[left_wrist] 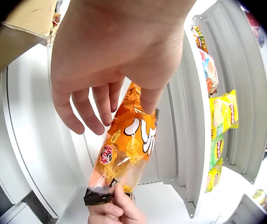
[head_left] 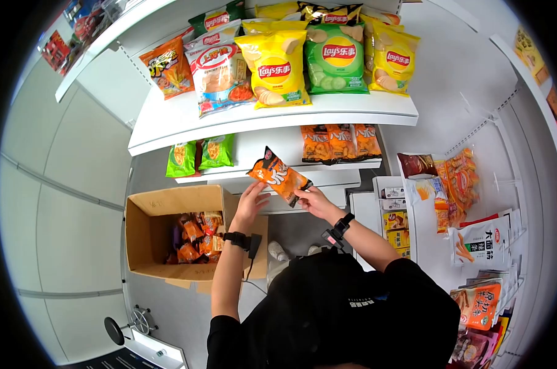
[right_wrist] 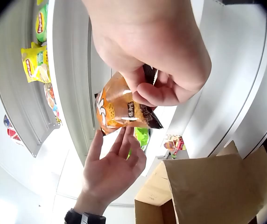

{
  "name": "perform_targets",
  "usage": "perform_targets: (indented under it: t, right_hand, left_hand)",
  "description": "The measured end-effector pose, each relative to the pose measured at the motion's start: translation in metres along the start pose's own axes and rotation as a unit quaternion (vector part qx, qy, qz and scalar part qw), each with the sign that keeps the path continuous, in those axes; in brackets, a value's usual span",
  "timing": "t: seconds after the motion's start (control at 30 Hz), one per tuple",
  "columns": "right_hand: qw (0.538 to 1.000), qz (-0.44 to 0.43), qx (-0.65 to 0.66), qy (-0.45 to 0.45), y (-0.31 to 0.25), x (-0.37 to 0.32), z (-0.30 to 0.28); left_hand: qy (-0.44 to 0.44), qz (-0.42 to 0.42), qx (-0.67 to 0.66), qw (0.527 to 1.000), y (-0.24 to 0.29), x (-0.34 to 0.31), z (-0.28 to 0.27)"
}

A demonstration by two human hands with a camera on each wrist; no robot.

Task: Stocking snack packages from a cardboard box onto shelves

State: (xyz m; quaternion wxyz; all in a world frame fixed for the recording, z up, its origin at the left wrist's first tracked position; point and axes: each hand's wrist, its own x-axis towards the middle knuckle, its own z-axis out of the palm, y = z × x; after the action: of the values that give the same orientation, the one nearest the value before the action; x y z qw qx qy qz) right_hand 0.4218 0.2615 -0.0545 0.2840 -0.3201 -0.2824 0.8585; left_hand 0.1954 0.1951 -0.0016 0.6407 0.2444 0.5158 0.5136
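An orange snack bag with black ends (head_left: 279, 177) is held tilted in front of the lower shelf. My right hand (head_left: 318, 204) pinches its lower right corner between thumb and curled fingers, which the right wrist view also shows (right_wrist: 157, 60). My left hand (head_left: 249, 203) is at the bag's left side, palm up in the right wrist view (right_wrist: 112, 172), its fingers extended and touching the bag's edge. In the left wrist view the same hand (left_wrist: 115, 60) has loose, spread fingers beside the bag (left_wrist: 126, 140).
A cardboard box (head_left: 177, 200) with snack packets stands lower left. Orange bags (head_left: 340, 142) and green bags (head_left: 217, 151) sit on the lower shelf (head_left: 260, 147). Chip bags (head_left: 273, 71) fill the upper shelf (head_left: 278, 117), which overhangs it. More packets (head_left: 484, 237) hang at the right.
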Motion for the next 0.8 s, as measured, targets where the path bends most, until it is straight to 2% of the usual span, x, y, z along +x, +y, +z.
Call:
perform_targets:
  t: [0.13, 0.37, 0.53, 0.63, 0.67, 0.8]
  right_hand:
    - [0.992, -0.02, 0.12, 0.038, -0.002, 0.027, 0.008]
    - [0.964, -0.041, 0.221, 0.139, -0.003, 0.09, 0.013]
    - [0.939, -0.076, 0.278, 0.189, 0.001, 0.128, 0.01]
    - [0.934, -0.078, 0.29, 0.193, 0.0, 0.142, 0.012]
    - [0.927, -0.087, 0.289, 0.225, 0.0, 0.146, 0.014]
    - [0.913, -0.13, 0.29, 0.257, 0.007, 0.163, 0.011]
  left_hand:
    - [-0.026, -0.018, 0.05, 0.998, 0.01, 0.012, -0.008]
    - [-0.032, -0.026, 0.069, 0.997, 0.027, 0.014, -0.034]
    - [-0.025, -0.032, 0.07, 0.997, 0.035, 0.018, -0.055]
    - [-0.037, -0.037, 0.073, 0.996, 0.041, 0.023, -0.063]
    - [-0.042, -0.038, 0.076, 0.995, 0.042, 0.026, -0.065]
    - [-0.05, -0.043, 0.071, 0.995, 0.048, 0.034, -0.072]
